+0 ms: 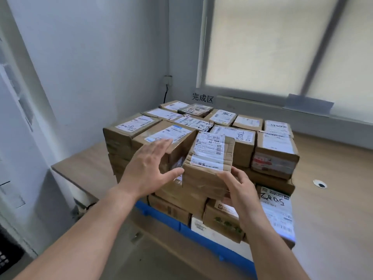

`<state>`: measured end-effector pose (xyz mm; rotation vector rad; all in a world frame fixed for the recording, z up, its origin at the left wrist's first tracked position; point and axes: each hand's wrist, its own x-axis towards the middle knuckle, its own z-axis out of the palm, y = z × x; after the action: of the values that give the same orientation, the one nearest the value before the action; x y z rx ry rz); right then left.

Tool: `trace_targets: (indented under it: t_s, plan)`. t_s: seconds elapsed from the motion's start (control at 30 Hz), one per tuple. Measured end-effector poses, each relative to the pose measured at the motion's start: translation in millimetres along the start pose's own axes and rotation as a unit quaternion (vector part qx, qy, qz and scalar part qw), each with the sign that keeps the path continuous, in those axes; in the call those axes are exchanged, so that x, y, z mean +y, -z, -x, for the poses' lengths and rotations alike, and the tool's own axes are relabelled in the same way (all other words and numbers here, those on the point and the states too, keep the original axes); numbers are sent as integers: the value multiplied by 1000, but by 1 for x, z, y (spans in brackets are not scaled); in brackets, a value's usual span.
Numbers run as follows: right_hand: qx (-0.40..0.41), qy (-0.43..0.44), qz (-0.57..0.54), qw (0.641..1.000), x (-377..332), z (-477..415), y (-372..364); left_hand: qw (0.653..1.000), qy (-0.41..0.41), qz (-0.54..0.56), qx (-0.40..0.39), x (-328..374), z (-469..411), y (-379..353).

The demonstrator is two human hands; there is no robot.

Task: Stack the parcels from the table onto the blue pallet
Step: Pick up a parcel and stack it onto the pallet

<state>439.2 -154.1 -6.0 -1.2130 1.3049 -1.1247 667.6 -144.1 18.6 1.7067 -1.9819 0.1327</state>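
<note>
A tall stack of brown cardboard parcels with white shipping labels stands on the blue pallet. At the stack's near face, a small parcel with a white label is held tilted. My right hand grips its lower right corner. My left hand is spread wide, its thumb touching the parcel's lower left corner and its fingers over the neighbouring box. The pallet's far side is hidden by the stack.
The pallet sits on a wooden platform in a room corner. A white wall rises at left, a blinded window behind. A sign hangs on the wall above the stack. A round cable hole lies at right.
</note>
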Motion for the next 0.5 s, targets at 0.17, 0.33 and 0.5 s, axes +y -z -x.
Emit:
trace_targets:
  t_s: [0.17, 0.33, 0.5]
  plan:
    - [62, -32, 31, 997, -2, -2, -19, 996, -76, -3, -41, -22, -21, -13]
    - [83, -50, 49, 994, -7, -6, -34, 992, -113, -15, -45, -28, -33, -24]
    - [75, -23, 91, 993, -5, -6, -40, 991, -130, -18, -29, -31, -37, -26]
